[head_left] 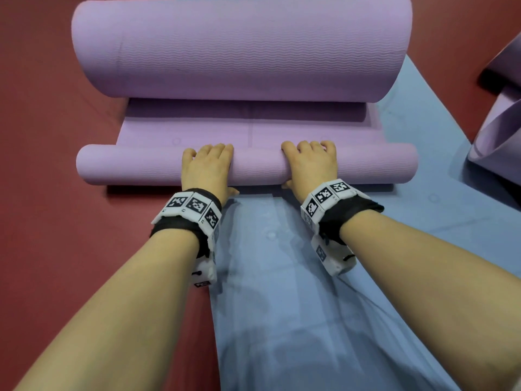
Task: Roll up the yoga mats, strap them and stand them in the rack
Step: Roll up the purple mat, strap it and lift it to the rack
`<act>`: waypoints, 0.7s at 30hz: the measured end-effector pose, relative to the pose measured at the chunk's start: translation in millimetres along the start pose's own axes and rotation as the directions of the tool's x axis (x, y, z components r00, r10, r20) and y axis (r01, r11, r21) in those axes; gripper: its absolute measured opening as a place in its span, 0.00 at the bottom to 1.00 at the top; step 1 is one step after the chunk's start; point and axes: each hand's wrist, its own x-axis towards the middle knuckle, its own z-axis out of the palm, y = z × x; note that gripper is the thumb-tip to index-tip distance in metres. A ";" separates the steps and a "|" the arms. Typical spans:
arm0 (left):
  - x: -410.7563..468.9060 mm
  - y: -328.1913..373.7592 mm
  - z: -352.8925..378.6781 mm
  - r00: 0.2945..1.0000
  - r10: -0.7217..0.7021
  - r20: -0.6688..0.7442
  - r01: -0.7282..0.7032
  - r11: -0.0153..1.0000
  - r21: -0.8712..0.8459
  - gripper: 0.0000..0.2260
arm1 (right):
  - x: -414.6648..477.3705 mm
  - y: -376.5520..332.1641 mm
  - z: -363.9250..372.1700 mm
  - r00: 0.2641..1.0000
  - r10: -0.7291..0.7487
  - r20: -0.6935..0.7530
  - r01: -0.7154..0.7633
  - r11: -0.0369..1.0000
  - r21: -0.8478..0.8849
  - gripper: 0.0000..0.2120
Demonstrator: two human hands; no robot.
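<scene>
Now the roll [256, 168] is gripped by left hand [207, 167] and right hand [311, 165] across the left edge of the blue mat [282, 306].

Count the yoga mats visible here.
3: a partly rolled purple mat in the middle, a blue mat flat beneath it, a second purple mat cut off at right. Others may be hidden.

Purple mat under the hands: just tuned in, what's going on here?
A person appears to be rolling up the purple mat. The left hand and right hand both grip its thin rolled near end, fingers curled over the top. A short flat stretch runs ahead to a much thicker purple roll. All of it lies on a blue mat spread on the red floor. No strap or rack is in view.
</scene>
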 end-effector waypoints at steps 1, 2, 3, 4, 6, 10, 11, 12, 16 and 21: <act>-0.4 2.3 -1.8 1.000 0.007 -0.014 -0.006 1.000 0.022 0.41 | -2.1 0.2 1.5 1.000 -0.014 -0.028 0.013 0.999 -0.031 0.31; -1.3 5.3 -2.1 1.000 0.013 -0.020 -0.012 0.999 0.050 0.41 | -4.4 0.9 4.7 0.997 -0.029 -0.070 0.023 0.997 -0.077 0.30; -3.1 7.0 -2.7 0.999 0.016 -0.034 -0.013 0.996 0.087 0.40 | -6.8 0.0 5.3 0.993 -0.041 -0.115 0.028 0.993 -0.115 0.29; -4.7 8.8 -1.1 0.999 0.026 -0.043 -0.020 0.992 0.124 0.37 | -10.3 0.5 7.6 0.988 -0.049 -0.145 0.028 0.990 -0.140 0.29; -8.3 8.5 -2.3 0.996 0.053 -0.065 -0.040 0.982 0.183 0.30 | -15.4 0.9 6.9 0.980 -0.077 -0.181 0.047 0.985 -0.166 0.28; -15.5 -3.9 -7.3 0.985 0.124 -0.122 -0.095 0.972 0.216 0.21 | -24.8 -5.6 -10.2 0.992 -0.119 -0.038 0.114 0.986 -0.120 0.23; -18.6 -5.8 -11.2 0.985 0.145 -0.094 -0.121 0.966 0.227 0.21 | -29.8 -6.4 -13.9 0.992 -0.126 0.018 0.127 0.988 -0.087 0.23; -23.1 -6.9 -14.8 0.985 0.165 -0.042 -0.152 0.963 0.223 0.20 | -35.9 -7.0 -17.5 0.990 -0.133 0.045 0.136 0.988 -0.073 0.23; -38.3 -0.4 -30.1 0.969 0.221 0.109 -0.239 0.949 0.204 0.21 | -54.0 -1.2 -29.5 0.981 -0.135 0.138 0.139 0.990 -0.015 0.24; -67.5 21.1 -42.4 0.930 0.277 0.240 -0.318 0.936 0.153 0.22 | -77.5 18.8 -53.1 0.932 -0.136 0.335 0.150 0.989 -0.016 0.30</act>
